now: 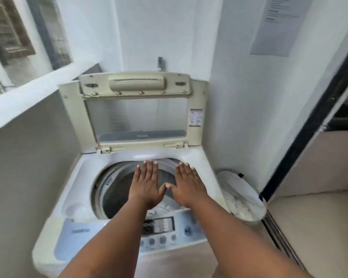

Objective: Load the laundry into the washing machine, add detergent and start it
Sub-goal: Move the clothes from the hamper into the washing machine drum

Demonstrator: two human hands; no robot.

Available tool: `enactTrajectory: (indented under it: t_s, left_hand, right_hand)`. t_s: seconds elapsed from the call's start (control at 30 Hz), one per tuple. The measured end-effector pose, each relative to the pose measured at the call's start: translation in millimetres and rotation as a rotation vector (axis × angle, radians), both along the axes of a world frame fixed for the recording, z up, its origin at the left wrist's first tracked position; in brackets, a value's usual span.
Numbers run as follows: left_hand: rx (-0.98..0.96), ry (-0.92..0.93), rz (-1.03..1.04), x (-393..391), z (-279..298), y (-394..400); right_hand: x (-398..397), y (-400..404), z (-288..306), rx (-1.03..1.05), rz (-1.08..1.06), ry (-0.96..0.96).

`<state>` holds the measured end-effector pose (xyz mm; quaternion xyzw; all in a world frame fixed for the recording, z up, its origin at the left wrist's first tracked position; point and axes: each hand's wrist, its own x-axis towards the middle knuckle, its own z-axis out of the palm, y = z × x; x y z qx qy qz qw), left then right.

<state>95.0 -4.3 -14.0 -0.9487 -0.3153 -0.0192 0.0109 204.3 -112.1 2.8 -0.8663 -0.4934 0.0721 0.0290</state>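
A white top-loading washing machine (82, 189) stands in front of me, its lid (137, 109) raised upright against the back wall. The round drum (113, 189) lies open below, and its inside looks dark. My left hand (146, 182) and my right hand (189, 184) hover side by side above the drum, palms down and fingers straight, thumbs nearly touching. Neither hand holds anything. The control panel (161, 233) with its display and round buttons runs along the machine's front edge, partly under my forearms.
A white bucket (241, 195) with pale laundry inside sits on the floor to the right of the machine. A white ledge (28, 97) and grey wall close in the left side. A dark door frame (309, 125) and beige surface are at right.
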Motion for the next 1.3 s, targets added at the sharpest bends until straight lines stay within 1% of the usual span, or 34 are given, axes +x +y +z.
enactTrajectory:
  t_s: [0.07, 0.13, 0.23, 0.3, 0.4, 0.63, 0.77, 0.83, 1.03, 1.13, 1.3]
  left_hand:
    - [-0.036, 0.012, -0.029, 17.9, 0.9, -35.6]
    - [-0.042, -0.015, -0.068, 41.8, 7.5, -64.6]
    - [-0.047, -0.078, -0.134, 77.0, 18.2, -92.1]
    - [-0.034, -0.069, -0.194, 100.9, 20.2, -105.9]
    - [-0.01, -0.077, -0.237, 142.0, 11.5, -118.3]
    - [-0.065, -0.024, -0.388, 246.0, -19.3, -162.3]
    - [-0.07, 0.044, -0.418, 294.0, -35.3, -169.2]
    - [-0.065, 0.08, -0.394, 316.4, -42.9, -164.7]
    - [-0.019, 0.191, -0.347, 385.1, -63.9, -153.2]
    - [-0.043, 0.236, -0.292, 415.5, -76.9, -152.7]
    - [-0.118, 0.303, -0.243, 443.8, -116.7, -143.8]
  right_hand:
    - [16.9, -42.8, 5.4, 0.007, -0.053, 0.019]
    - [41.9, -82.8, 12.8, 0.025, -0.116, 0.033]
    - [82.3, -132.2, 17.6, 0.03, -0.231, 0.046]
    - [108.6, -160.0, 18.4, 0.032, -0.309, 0.065]
    - [145.8, -187.5, 11.3, -0.002, -0.392, 0.073]
    - [229.5, -225.7, -0.7, -0.051, -0.477, 0.076]
    - [270.6, -242.7, -12.1, -0.072, -0.501, 0.131]
    - [295.6, -245.1, -20.0, -0.075, -0.49, 0.15]
    - [402.0, -232.9, -57.5, -0.061, -0.41, 0.264]
    - [445.6, -225.6, -83.1, -0.119, -0.375, 0.296]
    - [480.1, -197.9, -131.5, -0.247, -0.334, 0.433]
